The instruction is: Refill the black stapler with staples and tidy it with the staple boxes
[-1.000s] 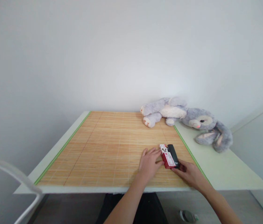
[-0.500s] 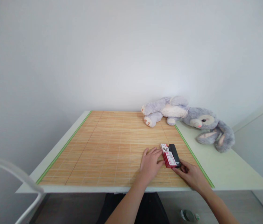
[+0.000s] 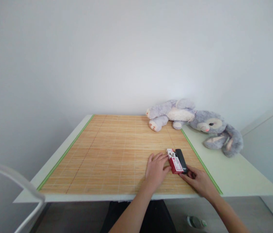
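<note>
A black stapler [image 3: 180, 158] lies on the bamboo mat, its near end toward me. Against its left side are small red-and-white boxes [image 3: 176, 164], one behind the other. My left hand [image 3: 156, 168] rests flat on the mat with its fingers spread, the fingertips touching the boxes' left side. My right hand [image 3: 199, 181] is at the near end of the stapler, thumb by the boxes' near edge and index finger along the stapler's right side, pinching that end. Its other fingers are curled under and partly hidden.
The bamboo mat [image 3: 107, 155] with green edging covers most of the white table [image 3: 238, 174]. A grey plush rabbit [image 3: 181, 115] lies on its side along the back right, by the wall. A white curved tube [image 3: 12, 174] stands at the front left. A bottle [image 3: 195, 222] is on the floor.
Both hands, the stapler and the boxes stay in place. Only the camera view has shifted slightly.
</note>
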Demonstrator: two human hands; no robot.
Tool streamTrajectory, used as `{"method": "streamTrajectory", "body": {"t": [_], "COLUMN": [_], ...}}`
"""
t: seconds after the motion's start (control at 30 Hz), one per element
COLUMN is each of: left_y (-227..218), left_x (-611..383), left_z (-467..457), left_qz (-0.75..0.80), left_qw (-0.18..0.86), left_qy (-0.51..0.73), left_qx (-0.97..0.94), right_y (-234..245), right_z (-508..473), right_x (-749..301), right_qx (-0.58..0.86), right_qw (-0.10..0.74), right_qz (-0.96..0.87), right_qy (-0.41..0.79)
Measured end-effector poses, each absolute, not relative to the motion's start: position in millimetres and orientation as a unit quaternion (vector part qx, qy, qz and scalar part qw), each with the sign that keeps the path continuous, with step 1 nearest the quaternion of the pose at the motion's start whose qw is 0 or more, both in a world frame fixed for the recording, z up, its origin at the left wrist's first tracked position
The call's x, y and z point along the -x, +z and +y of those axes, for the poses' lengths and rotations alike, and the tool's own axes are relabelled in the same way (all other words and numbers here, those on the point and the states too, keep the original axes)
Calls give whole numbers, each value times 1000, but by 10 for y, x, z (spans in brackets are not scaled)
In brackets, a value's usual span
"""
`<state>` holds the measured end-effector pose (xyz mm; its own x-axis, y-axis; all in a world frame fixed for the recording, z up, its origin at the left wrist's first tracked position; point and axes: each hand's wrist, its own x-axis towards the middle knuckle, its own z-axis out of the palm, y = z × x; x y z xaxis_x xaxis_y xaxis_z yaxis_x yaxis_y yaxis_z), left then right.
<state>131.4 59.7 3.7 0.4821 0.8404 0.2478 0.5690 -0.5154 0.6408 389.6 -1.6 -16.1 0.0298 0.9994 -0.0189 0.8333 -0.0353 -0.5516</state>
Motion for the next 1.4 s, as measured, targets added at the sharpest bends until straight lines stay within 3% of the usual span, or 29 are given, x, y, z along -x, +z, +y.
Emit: {"method": "streamTrajectory", "body": {"t": [0.7,0.9,1.07,1.23,1.4], "left_y": [96,60,-71,-166,-191], "left_x": [-1326,-1108,-420,170,272], "left_z": [586,531,569,711,739], "left_qz": [432,451,532,624,654], "left_qw": [240,227,153,44,1], "left_qy": [264,281,282,220,189], "left_qx": [-828,-816,-783,-748,-732], "right_y": [-102,-103,-34,167,143], "right_z": [-78,-274,-604,-365,257], "right_x": [-3839,-3823,-3284,-2431,-2003], "right_qx": [686,683,681,580,554], "right_qw": [236,331,415,399,344], "right_qz": [-652,-611,-572,-668,-741], "right_qy": [222,227,191,240,159]}}
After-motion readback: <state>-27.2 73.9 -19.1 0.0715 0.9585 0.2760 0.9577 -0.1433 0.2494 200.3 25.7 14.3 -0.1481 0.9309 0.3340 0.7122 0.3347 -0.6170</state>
